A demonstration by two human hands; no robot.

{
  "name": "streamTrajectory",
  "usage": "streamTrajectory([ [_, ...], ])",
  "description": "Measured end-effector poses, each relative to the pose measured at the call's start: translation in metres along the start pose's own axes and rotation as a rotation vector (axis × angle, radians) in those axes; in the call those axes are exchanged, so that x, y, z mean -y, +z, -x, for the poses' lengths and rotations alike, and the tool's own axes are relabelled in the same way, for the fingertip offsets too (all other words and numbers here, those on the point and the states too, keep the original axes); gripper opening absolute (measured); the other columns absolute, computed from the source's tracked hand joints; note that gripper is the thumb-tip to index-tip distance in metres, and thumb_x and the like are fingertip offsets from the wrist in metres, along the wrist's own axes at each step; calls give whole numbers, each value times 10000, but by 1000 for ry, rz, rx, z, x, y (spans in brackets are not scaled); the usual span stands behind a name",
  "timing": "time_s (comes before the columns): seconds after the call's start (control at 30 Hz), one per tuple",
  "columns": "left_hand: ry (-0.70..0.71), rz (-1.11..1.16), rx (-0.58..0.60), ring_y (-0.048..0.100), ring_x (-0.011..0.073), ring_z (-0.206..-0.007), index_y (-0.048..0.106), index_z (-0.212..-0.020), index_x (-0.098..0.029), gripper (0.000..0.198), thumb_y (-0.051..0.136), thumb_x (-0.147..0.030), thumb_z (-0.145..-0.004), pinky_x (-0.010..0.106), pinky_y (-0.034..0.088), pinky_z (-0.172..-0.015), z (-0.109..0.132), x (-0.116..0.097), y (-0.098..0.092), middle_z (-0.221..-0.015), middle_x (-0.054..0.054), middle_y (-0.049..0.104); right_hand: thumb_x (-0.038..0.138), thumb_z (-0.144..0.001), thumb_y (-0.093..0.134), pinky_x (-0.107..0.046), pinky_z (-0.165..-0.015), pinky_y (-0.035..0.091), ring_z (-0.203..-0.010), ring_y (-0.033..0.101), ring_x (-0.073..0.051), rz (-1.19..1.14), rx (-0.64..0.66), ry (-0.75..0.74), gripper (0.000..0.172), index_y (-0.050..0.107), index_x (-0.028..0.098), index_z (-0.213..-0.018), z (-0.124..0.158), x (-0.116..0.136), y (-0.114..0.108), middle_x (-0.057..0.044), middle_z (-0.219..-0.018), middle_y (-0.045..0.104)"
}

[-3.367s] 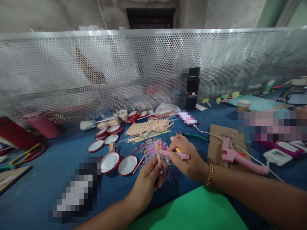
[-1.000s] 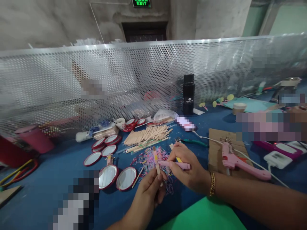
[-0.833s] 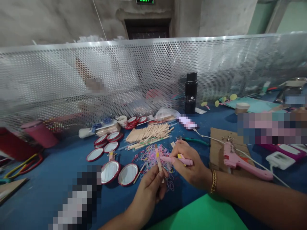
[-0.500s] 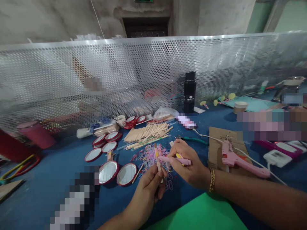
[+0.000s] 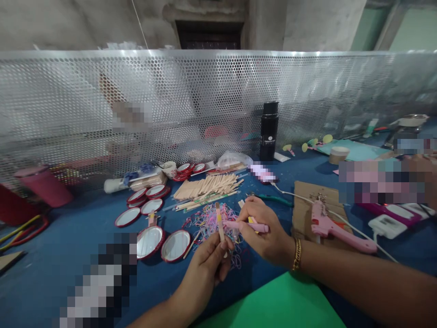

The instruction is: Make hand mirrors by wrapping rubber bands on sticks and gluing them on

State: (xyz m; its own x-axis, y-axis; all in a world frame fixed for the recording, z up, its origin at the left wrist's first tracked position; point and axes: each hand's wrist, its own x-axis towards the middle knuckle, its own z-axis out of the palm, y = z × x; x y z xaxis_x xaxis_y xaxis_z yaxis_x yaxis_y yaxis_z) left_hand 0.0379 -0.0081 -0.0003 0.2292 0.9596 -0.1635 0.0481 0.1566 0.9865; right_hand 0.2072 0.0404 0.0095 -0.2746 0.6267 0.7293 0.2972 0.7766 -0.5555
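Between the thumb and fingers of my left hand [image 5: 208, 264] stands a flat wooden craft stick [image 5: 221, 231], with brown at its tip and a yellow band below. My right hand [image 5: 268, 237] grips a pink marker pen [image 5: 235, 225], its tip at the stick just under the yellow band. Something yellow also shows within my right hand, mostly hidden by the fingers. Beneath both hands lies a tangled pile of colourful rubber bands [image 5: 208, 221]. Left of them are red-rimmed round mirrors [image 5: 176, 246], and behind is a heap of plain craft sticks [image 5: 208, 186].
A pink glue gun [image 5: 327, 225] rests on cardboard [image 5: 300, 196] at right, its cable running across the table. Green sheet [image 5: 276, 303] lies in front. Teal-handled pliers [image 5: 276, 199] and a black flask [image 5: 269, 132] stand farther back, before a perforated metal screen [image 5: 218, 82].
The view has shifted slightly, so everything sits a little farther left. Both hands keep nearly the same pose, with the marker pen still at the craft stick.
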Motion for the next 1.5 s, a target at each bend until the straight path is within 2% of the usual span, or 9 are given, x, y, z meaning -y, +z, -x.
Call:
streamTrajectory([
  [0.57, 9, -25, 6, 267, 79, -395, 530, -822, -188, 342, 577, -527, -820, 209, 163, -396, 0, 1, -1, -431, -81, 422, 124, -793, 518, -369, -823, 401, -700, 529, -164, -13, -12, 16, 118, 520, 215, -717, -1, 1, 0, 16, -684, 580],
  [0.8, -4, -9, -4, 267, 80, -382, 531, -818, -190, 379, 587, -564, -795, 211, 157, -385, -1, 1, 0, -419, -80, 429, 111, -780, 508, -368, -794, 400, -652, 506, -156, -10, -44, 27, 134, 500, 216, -699, -2, 2, -2, 25, -645, 553],
  [0.97, -8, -20, 0, 268, 78, -387, 524, -815, -192, 368, 596, -553, -796, 209, 159, -391, -1, 0, 0, -427, -80, 430, 131, -801, 512, -380, -839, 386, -663, 518, -151, -9, 5, 7, 118, 516, 214, -717, -1, 1, -1, 25, -674, 572],
  [1.17, 0, -11, -2, 270, 81, -390, 526, -822, -192, 362, 580, -550, -806, 212, 164, -395, 0, -1, 0, -429, -80, 432, 110, -785, 510, -365, -800, 392, -649, 501, -150, -7, -41, 28, 135, 494, 213, -700, -1, 0, -2, 30, -650, 547],
  [1.37, 0, -31, 11, 263, 78, -395, 517, -821, -192, 355, 564, -545, -818, 208, 156, -398, 0, 2, 0, -434, -84, 416, 118, -789, 517, -367, -838, 383, -684, 523, -151, -27, 8, 8, 121, 509, 210, -712, 0, 1, -1, 27, -675, 570],
  [1.5, -2, -35, 4, 267, 80, -391, 511, -829, -193, 363, 552, -554, -818, 208, 156, -390, 0, 2, 0, -434, -84, 420, 105, -777, 512, -358, -800, 381, -642, 494, -140, -30, -36, 16, 134, 498, 205, -689, -1, 1, -2, 32, -648, 542],
])
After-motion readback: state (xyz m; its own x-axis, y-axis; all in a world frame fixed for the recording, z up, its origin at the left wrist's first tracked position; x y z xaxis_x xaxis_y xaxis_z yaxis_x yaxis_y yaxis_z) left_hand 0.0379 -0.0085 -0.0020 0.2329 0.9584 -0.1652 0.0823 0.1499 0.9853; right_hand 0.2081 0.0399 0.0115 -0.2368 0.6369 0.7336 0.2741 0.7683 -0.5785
